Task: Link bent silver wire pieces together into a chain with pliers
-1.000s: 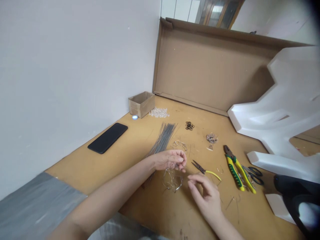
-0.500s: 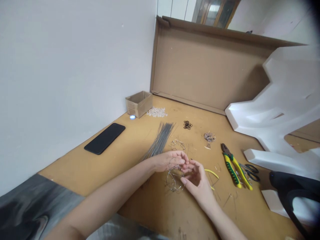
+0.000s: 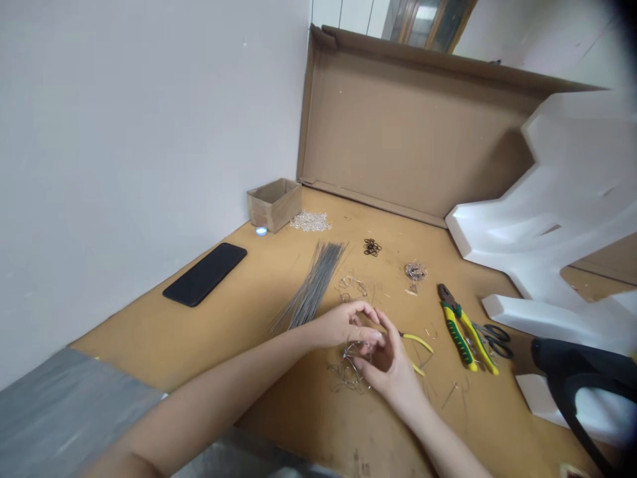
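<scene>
A tangle of bent, looped wire (image 3: 349, 373) hangs at the palm side of my two hands, low over the table. My left hand (image 3: 351, 325) comes in from the left with its fingers curled and the thumb pressed towards the wire. Facing it, my right hand (image 3: 393, 362) pinches the wire's upper right part, its fingertips meeting those of the left. The exact grip points are partly hidden by the fingers. Just behind the hands lies another ring of bent wire (image 3: 352, 288). Yellow-handled small pliers (image 3: 418, 342) lie partly hidden behind my right hand.
A bundle of straight grey wires (image 3: 318, 282) lies left of centre. Around are a black phone (image 3: 205, 274), small cardboard box (image 3: 275, 207), clear beads (image 3: 311, 221), black rings (image 3: 371, 247), a wire coil (image 3: 415, 271), green-yellow pliers (image 3: 462, 328), scissors (image 3: 495, 338) and white foam (image 3: 502, 226).
The fingers have shifted on the wire piece and my right hand has moved slightly right. The wire tangle has turned and looks more bunched under the hands. The view has shifted slightly.
</scene>
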{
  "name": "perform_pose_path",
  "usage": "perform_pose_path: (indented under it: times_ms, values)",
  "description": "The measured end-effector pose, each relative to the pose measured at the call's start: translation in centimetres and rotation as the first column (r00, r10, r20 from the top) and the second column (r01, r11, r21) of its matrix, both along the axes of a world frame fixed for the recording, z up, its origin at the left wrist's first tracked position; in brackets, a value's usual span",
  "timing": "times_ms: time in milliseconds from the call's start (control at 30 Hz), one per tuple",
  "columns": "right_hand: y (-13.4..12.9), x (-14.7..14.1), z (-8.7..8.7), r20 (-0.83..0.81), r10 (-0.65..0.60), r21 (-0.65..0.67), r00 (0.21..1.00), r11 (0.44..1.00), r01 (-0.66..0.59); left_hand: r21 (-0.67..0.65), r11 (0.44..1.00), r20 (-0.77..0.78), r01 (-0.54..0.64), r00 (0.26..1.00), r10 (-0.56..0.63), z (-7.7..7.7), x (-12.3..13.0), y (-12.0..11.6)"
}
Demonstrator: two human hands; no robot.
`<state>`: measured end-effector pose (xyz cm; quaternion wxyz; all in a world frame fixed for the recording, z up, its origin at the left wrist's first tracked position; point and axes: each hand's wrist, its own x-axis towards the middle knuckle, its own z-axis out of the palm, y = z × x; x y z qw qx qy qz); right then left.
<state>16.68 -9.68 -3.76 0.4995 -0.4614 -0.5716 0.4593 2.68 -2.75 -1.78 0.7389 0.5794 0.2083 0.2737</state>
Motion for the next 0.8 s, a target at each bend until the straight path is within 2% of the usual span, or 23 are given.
perform_pose_path:
  times_ms: [133,300,333,367,467,533,567,700,800]
  values:
    - [0.2,0.3,0.0,-0.113,0.021,-0.107,0.993,0.994,-0.033,0.018,1.0,-0.029,-0.002,1.0,0.002,0.0,-0.2,0.3]
    - [0.5,1.1,1.3,-0.19,0.003,-0.227,0.982,0.973,-0.047,0.063,0.997,-0.094,0.045,0.995,-0.039,0.4,-1.3,1.5]
    - [0.6,1.2,1.6,-0.205,-0.027,-0.232,0.978,0.972,-0.022,0.098,0.995,-0.131,0.021,0.991,-0.008,0.4,-1.4,1.8]
    - [0.7,1.3,1.9,-0.221,-0.066,-0.231,0.973,0.973,0.013,0.145,0.988,-0.172,-0.051,0.982,0.076,0.5,-1.6,2.0]
    - [1.2,1.7,2.1,-0.268,-0.167,-0.226,0.949,0.968,0.106,0.262,0.92,-0.201,-0.292,0.916,0.348,0.9,-1.8,2.0]
    - [1.6,2.0,1.9,-0.289,-0.203,-0.22,0.935,0.965,0.142,0.367,0.839,-0.153,-0.402,0.863,0.481,1.4,-1.7,1.4]
    - [1.7,2.2,1.9,-0.291,-0.218,-0.211,0.932,0.964,0.16,0.418,0.812,-0.132,-0.407,0.857,0.498,1.6,-1.7,1.0]
    - [2.1,2.9,1.9,-0.225,-0.276,-0.116,0.934,0.96,0.256,0.641,0.71,-0.139,-0.29,0.866,0.48,1.9,-1.4,-0.6]
    - [1.9,3.1,2.2,-0.158,-0.316,-0.027,0.936,0.949,0.316,0.713,0.672,-0.174,-0.201,0.877,0.447,1.5,-1.0,-1.1]
